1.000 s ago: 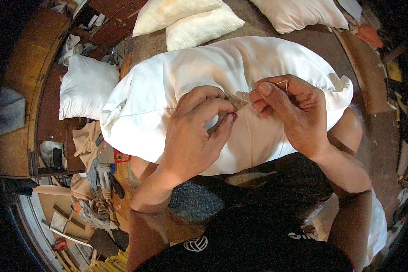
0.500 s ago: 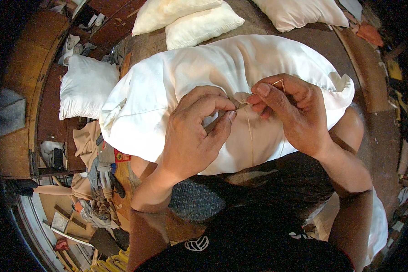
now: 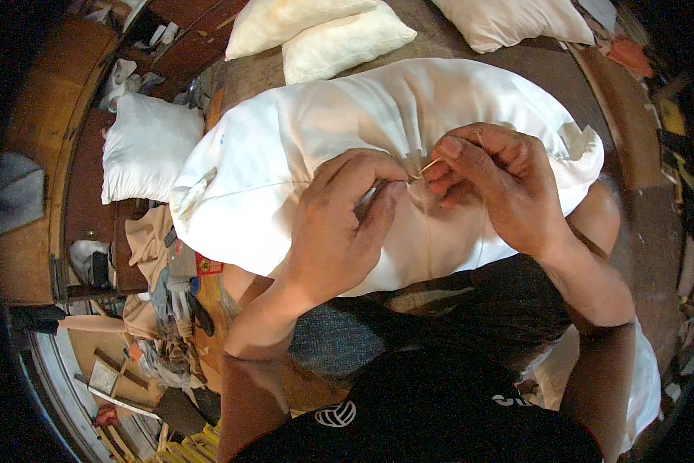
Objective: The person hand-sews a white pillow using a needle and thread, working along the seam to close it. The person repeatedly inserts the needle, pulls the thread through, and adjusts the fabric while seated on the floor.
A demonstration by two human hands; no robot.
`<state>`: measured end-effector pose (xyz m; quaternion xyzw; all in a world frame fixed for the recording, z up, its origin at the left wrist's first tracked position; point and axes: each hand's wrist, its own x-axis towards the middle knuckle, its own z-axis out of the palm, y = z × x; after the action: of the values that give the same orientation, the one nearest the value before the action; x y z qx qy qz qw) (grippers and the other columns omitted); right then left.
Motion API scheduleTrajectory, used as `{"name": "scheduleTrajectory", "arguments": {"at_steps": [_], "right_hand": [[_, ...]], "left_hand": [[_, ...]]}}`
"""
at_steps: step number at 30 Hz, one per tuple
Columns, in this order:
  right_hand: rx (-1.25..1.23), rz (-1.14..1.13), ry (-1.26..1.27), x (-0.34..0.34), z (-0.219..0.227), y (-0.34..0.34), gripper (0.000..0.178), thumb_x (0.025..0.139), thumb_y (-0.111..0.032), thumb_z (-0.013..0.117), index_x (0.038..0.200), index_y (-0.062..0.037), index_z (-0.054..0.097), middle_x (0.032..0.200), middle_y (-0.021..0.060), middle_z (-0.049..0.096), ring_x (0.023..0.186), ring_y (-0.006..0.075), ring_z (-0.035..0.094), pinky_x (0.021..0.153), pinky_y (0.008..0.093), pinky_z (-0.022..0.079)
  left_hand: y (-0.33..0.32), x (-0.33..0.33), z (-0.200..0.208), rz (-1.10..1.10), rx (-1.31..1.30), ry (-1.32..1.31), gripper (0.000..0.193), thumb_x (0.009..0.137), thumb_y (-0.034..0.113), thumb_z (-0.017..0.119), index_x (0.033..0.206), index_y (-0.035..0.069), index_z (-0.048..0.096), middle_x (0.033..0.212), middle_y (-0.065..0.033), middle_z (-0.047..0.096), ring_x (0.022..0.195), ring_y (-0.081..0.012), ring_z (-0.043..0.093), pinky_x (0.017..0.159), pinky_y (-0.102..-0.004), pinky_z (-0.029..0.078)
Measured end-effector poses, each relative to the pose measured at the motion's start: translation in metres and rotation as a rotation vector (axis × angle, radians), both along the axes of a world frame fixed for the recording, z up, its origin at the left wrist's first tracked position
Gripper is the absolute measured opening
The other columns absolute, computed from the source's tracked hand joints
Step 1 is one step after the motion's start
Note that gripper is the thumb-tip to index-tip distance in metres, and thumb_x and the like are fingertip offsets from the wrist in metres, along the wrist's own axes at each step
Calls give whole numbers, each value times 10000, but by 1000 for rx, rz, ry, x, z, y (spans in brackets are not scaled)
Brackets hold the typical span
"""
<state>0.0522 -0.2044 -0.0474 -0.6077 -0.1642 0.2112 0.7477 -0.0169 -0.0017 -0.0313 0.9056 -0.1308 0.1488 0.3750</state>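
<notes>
Across my lap lies a large, plump white pillow (image 3: 247, 193), its fabric puckered near the middle. My left hand (image 3: 339, 220) is closed in a pinch on a fold of the pillow's cloth, thumb against forefinger. Just to its right, my right hand (image 3: 509, 185) grips a thin needle (image 3: 431, 164) between thumb and fingers, the tip pointing down-left at the pinched fold. A pale thread (image 3: 483, 241) seems to run over the pillow below the right hand. The exact spot where needle meets cloth is too small to make out.
Two cream pillows (image 3: 347, 45) lie beyond the large one, and another pillow (image 3: 513, 23) at the far right. A white pillow (image 3: 150, 147) sits at the left by wooden cabinets (image 3: 34, 116). Piled cloths (image 3: 162, 332) lie at the lower left.
My right hand has turned slightly, and the needle tip now points down toward the fold instead of lying up across the fingers. My left hand has shifted slightly right.
</notes>
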Motion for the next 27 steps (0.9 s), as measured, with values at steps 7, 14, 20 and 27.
{"name": "scheduleTrajectory", "arguments": {"at_steps": [7, 14, 20, 27], "right_hand": [[-11, -9, 114, 1, 5, -1, 258, 1033, -216, 582, 1009, 22, 679, 859, 82, 700, 784, 149, 684, 713, 278, 582], [32, 13, 141, 5, -2, -3, 251, 1039, -204, 560, 1024, 23, 666, 897, 109, 698, 776, 166, 685, 711, 303, 595], [75, 62, 148, 9, -6, -6, 261, 1038, -222, 560, 1010, 15, 666, 891, 102, 698, 784, 167, 691, 695, 289, 591], [36, 95, 161, 9, -3, -4, 269, 1027, -237, 573, 980, 8, 672, 867, 98, 697, 745, 159, 675, 670, 279, 575]], "left_hand": [[-1, 3, -5, -22, -10, -57, 115, 895, 13, 661, 1008, 34, 666, 957, -112, 679, 882, -268, 652, 778, -338, 513], [0, 3, -6, -50, -118, 6, 101, 914, 46, 668, 1015, 42, 672, 929, -107, 683, 823, -257, 650, 754, -343, 509], [-1, 5, -11, -54, -76, -87, 99, 907, 63, 680, 1005, 47, 676, 927, -111, 700, 840, -290, 672, 770, -372, 519], [5, 2, 7, -39, -103, 13, 105, 917, 49, 670, 1017, 23, 685, 973, -101, 717, 904, -228, 685, 830, -331, 523]]}}
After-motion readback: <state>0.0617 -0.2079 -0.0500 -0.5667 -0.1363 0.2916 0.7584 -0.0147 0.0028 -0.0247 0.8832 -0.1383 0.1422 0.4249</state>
